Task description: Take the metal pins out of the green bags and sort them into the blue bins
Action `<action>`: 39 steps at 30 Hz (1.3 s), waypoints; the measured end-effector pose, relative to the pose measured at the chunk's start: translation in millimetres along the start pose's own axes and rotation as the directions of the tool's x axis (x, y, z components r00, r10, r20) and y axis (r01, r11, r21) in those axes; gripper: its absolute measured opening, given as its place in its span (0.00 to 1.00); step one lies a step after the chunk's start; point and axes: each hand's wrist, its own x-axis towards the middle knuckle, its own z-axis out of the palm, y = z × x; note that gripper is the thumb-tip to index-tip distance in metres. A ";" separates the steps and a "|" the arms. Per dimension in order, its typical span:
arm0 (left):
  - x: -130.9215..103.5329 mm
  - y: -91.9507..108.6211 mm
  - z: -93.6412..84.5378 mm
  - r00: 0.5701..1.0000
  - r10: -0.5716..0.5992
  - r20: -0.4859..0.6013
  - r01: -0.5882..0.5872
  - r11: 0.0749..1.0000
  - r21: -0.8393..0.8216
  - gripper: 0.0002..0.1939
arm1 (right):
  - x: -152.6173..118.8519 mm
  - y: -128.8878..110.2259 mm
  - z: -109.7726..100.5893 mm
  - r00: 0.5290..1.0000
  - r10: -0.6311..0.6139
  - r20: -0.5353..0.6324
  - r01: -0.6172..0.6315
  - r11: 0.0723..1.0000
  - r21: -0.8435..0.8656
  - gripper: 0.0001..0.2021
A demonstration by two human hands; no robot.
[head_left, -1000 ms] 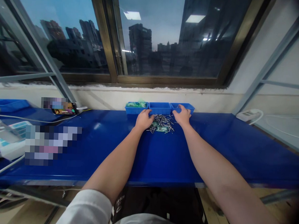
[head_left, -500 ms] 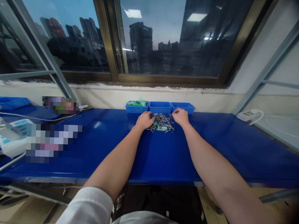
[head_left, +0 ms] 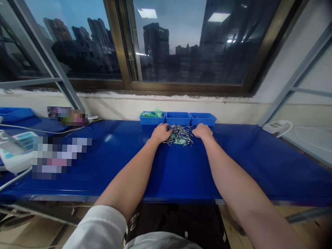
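Note:
A pile of thin silver metal pins (head_left: 182, 131), like rivets or screws, lies on the blue table with green-tinted clear plastic (head_left: 182, 141) among it. My left hand (head_left: 160, 133) rests against the pile's left edge, its fingers curled in at the pins. On the right side, my right hand (head_left: 203, 131) is closed, thumb and fingers together near the edge of the pile. What either hand grips is too small to make out. Just behind stand three blue bins: the left bin (head_left: 152, 120) with green plastic packets, the middle bin (head_left: 178, 118) and the right bin (head_left: 203, 120).
The blue table (head_left: 177, 175) runs along a wall under a window. At left are a white device with a keypad (head_left: 18, 148), blurred items, cables and another blue bin (head_left: 12, 114). A white power strip (head_left: 276, 127) lies at right by a grey metal frame (head_left: 301, 71).
My right hand has come down slightly from the front of the right bin towards the pile, its fingers now more tucked in. The left hand stays at the pile.

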 end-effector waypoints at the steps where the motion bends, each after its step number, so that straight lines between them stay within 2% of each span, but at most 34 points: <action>1: 0.3 -0.5 0.5 1.000 0.003 0.000 -0.003 1.000 0.001 0.23 | 0.3 0.1 0.6 1.000 -0.004 0.013 0.004 1.000 -0.003 0.17; 10: 0.1 -1.5 2.0 0.999 0.020 0.025 -0.021 1.000 0.008 0.23 | -3.2 -4.1 0.7 0.990 -0.086 0.113 0.099 0.988 -0.115 0.15; 14: -1.5 2.6 -0.6 0.999 0.047 -0.008 -0.047 0.999 0.012 0.24 | -1.7 -4.0 4.2 0.980 -0.129 0.148 0.149 0.980 -0.131 0.12; 16: -2.8 5.3 -1.9 0.998 0.054 -0.031 -0.053 0.999 0.011 0.24 | -0.5 -3.7 7.5 0.973 -0.204 0.106 0.211 0.976 -0.057 0.11; 19: -5.2 10.2 -3.8 0.995 0.085 -0.059 -0.086 0.996 -0.005 0.22 | 0.2 -6.3 12.6 0.931 -0.361 -0.058 0.365 0.921 0.135 0.09; 22: -7.6 15.2 -6.0 0.991 0.117 -0.069 -0.119 0.993 -0.024 0.21 | -0.8 -12.7 16.7 0.876 -0.440 -0.196 0.482 0.808 0.339 0.10; 24: -9.2 18.1 -7.9 0.988 0.137 -0.070 -0.139 0.990 -0.031 0.20 | -2.0 -17.0 18.7 0.854 -0.474 -0.216 0.515 0.709 0.482 0.10; 28: -12.3 22.9 -11.4 0.970 0.233 -0.069 -0.237 0.970 -0.056 0.21 | -6.0 -22.8 20.0 0.860 -0.498 -0.112 0.410 0.543 0.733 0.05; 30: -12.9 24.4 -12.1 0.961 0.270 -0.060 -0.274 0.960 -0.062 0.21 | -8.9 -24.8 19.1 0.865 -0.496 -0.078 0.338 0.461 0.820 0.07; 33: -11.6 25.0 -11.0 0.949 0.310 -0.065 -0.314 0.947 -0.069 0.16 | -12.3 -27.2 17.8 0.879 -0.471 -0.077 0.275 0.368 0.888 0.11; 39: -7.9 24.1 -8.4 0.948 0.306 -0.084 -0.311 0.948 -0.064 0.13 | -9.3 -25.8 20.6 0.902 -0.425 -0.074 0.262 0.404 0.876 0.11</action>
